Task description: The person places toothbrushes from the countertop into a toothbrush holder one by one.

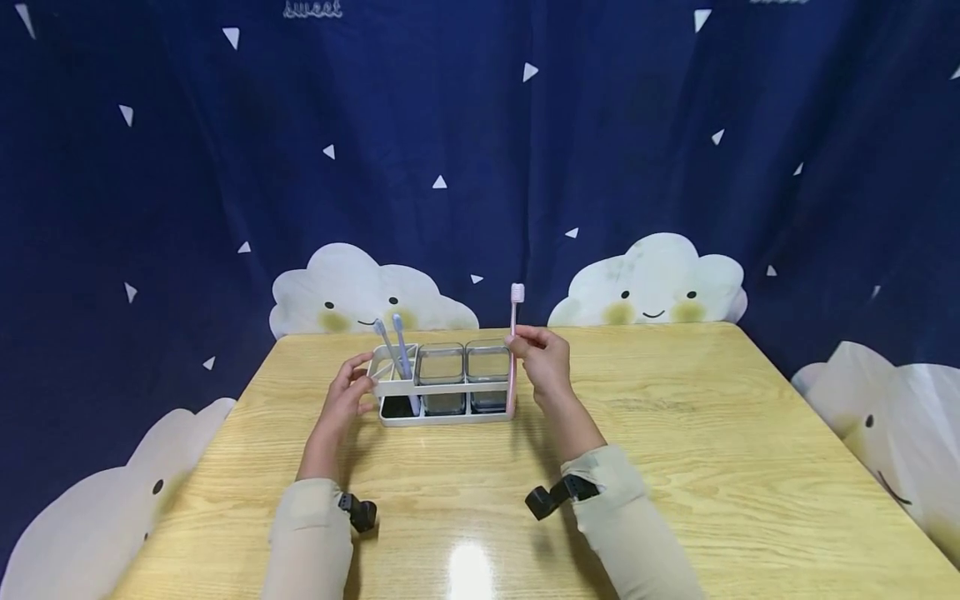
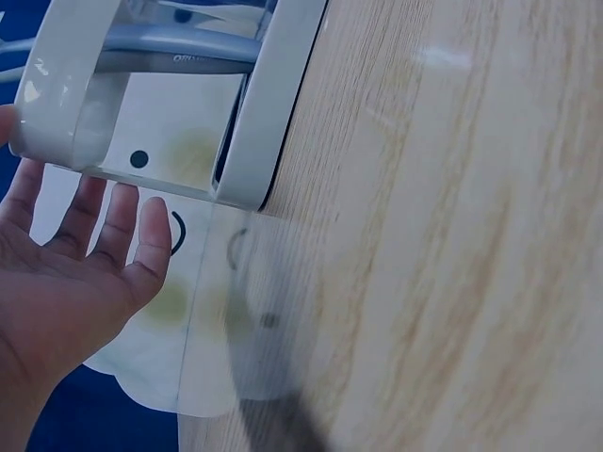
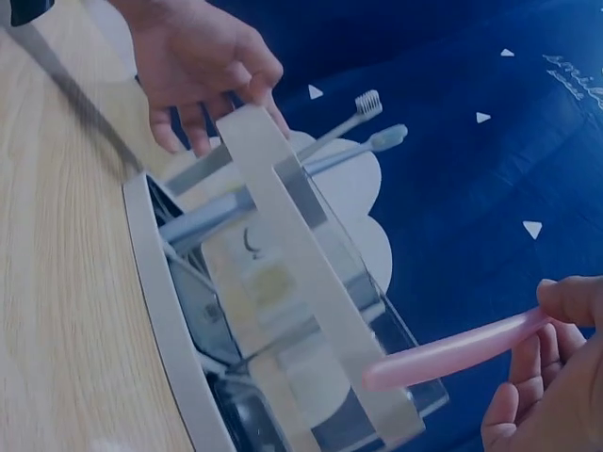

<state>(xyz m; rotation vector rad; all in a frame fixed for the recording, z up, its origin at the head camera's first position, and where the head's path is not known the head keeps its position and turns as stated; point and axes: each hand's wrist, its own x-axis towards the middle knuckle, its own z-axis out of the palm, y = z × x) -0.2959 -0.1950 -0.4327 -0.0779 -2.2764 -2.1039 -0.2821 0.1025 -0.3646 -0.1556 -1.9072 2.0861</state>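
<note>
A white toothbrush holder with an upper and a lower rail stands on the table. My left hand grips its left end by the upper rail, thumb in front and fingers around the side. In its left compartment lean a blue toothbrush and a grey toothbrush, bristles up. My right hand pinches a pink toothbrush between thumb and fingers. It is held nearly upright, head at the top, and its handle end overlaps the holder's right end in the head view.
Two clear square cups, a middle cup and a right cup, sit in the holder. The wooden table stretches to both sides. Behind it hangs a dark blue curtain with clouds and triangles.
</note>
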